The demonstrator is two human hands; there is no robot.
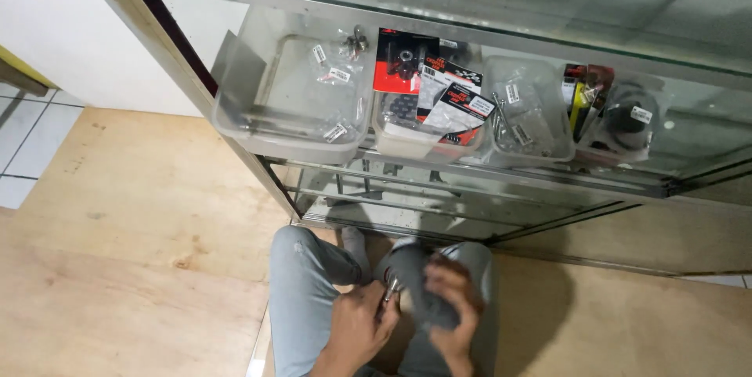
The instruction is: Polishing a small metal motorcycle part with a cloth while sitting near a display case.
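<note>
Near, over the knees: left hand pinches a small metal part; right hand grips a dark cloth. Part judged light, stiff, slippery; hold by its shank. Cloth soft.

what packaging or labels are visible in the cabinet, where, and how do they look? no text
Clear bags: left bin, small, with white sticker labels.
Carded packs: second bin, flat rectangles, red, black and white.
Clear bags of metal parts: third bin, white stickers.
Yellow-and-black pack: right end, narrow, upright.
Black round part: far right, bagged, white label.
No screens or signs.
</note>
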